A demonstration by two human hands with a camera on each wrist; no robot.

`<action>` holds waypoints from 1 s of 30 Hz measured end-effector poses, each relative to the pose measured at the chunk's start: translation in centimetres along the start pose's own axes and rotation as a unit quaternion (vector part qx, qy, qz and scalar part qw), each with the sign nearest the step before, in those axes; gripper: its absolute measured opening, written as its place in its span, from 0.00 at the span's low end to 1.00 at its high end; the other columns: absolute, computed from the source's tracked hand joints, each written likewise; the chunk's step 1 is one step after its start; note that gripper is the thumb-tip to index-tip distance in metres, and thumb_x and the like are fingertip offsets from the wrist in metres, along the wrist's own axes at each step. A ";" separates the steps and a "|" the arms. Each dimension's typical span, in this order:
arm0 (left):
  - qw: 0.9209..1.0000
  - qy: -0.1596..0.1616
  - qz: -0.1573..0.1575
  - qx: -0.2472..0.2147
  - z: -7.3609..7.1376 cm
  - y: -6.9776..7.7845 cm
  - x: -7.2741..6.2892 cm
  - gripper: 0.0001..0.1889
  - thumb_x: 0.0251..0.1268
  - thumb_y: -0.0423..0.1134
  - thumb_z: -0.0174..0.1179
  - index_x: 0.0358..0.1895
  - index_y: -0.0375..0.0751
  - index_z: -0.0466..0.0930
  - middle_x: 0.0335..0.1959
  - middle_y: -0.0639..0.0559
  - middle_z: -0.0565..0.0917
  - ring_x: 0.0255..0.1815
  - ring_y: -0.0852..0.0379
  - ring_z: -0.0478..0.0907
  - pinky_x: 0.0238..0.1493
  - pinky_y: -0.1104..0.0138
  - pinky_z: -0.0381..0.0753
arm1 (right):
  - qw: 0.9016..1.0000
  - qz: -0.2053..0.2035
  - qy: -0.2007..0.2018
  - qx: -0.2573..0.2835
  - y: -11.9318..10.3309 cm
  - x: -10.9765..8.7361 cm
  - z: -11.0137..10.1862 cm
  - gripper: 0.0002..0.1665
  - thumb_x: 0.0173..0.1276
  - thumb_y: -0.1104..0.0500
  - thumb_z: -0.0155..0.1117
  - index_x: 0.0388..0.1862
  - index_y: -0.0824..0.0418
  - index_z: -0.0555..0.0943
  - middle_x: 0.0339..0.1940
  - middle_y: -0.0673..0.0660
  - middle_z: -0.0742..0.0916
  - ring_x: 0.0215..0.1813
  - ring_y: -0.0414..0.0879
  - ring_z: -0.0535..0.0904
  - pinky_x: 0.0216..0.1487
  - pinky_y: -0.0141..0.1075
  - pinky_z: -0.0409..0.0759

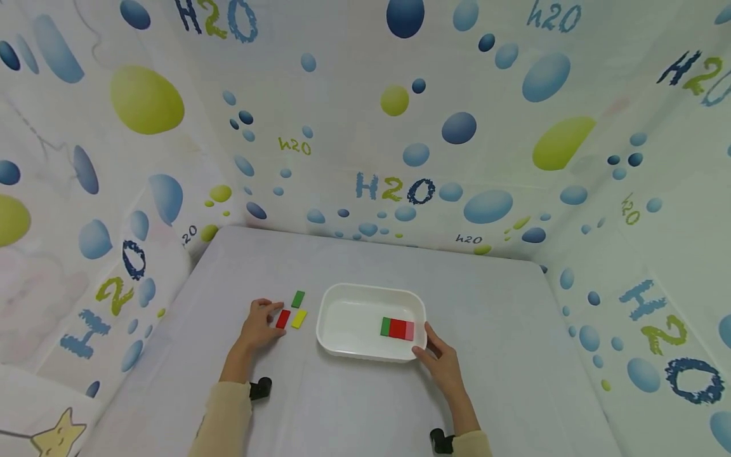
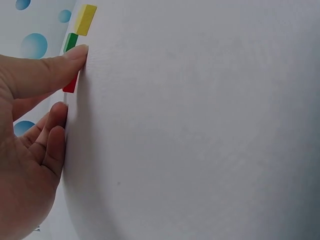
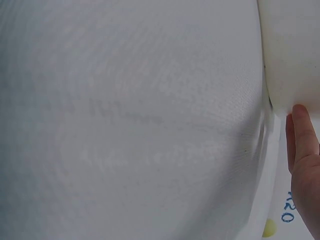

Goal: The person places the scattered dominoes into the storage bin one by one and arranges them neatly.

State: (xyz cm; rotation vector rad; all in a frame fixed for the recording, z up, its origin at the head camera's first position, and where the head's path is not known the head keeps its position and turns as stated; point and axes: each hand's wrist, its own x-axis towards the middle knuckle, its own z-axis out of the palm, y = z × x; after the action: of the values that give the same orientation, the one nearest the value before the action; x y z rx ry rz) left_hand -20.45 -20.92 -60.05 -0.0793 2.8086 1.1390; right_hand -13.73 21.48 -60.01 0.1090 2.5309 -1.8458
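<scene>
Left hand: lower left of centre, thumb and fingertips parted around a loose red block; whether they pinch it, I cannot tell. Yellow block and green block: near it; a stray fingertip, I judge, could knock either askew. Right hand: lower right of centre, gripping the corner of the white tray; a tug could scatter the block row inside.

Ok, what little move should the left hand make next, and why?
Maybe pinch the loose red block snugly with the left hand: its thumb and finger sit by the block's ends, though I can't tell if they grip it. The right hand holds the tray, where other blocks already lie.
</scene>
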 end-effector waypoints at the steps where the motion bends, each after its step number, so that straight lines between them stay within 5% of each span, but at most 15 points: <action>1: 1.000 -0.001 -0.003 0.001 0.0 0.0 0.0 0.33 0.53 0.30 0.69 0.65 0.35 0.72 0.65 0.33 0.60 0.49 0.42 0.72 0.48 0.55 0.74 | 1.000 0.000 0.000 0.001 0.1 0.0 0.0 0.43 0.61 0.55 0.72 0.74 0.54 0.66 0.73 0.59 0.71 0.70 0.59 0.71 0.57 0.40 0.79; 30: 0.998 0.038 0.008 -0.039 0.1 0.0 -0.5 0.25 0.53 0.35 0.72 0.57 0.34 0.79 0.59 0.36 0.68 0.48 0.44 0.72 0.48 0.58 0.74 | 1.000 0.009 0.005 0.000 -0.5 -0.2 0.0 0.43 0.62 0.57 0.71 0.74 0.53 0.65 0.73 0.59 0.71 0.69 0.60 0.72 0.56 0.41 0.80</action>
State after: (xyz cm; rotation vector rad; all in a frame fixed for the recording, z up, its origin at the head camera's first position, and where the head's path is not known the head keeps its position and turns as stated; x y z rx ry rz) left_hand -19.89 -20.81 -60.09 -0.1090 2.8350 1.2756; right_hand -13.59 21.31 -59.57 0.1412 2.5274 -1.8425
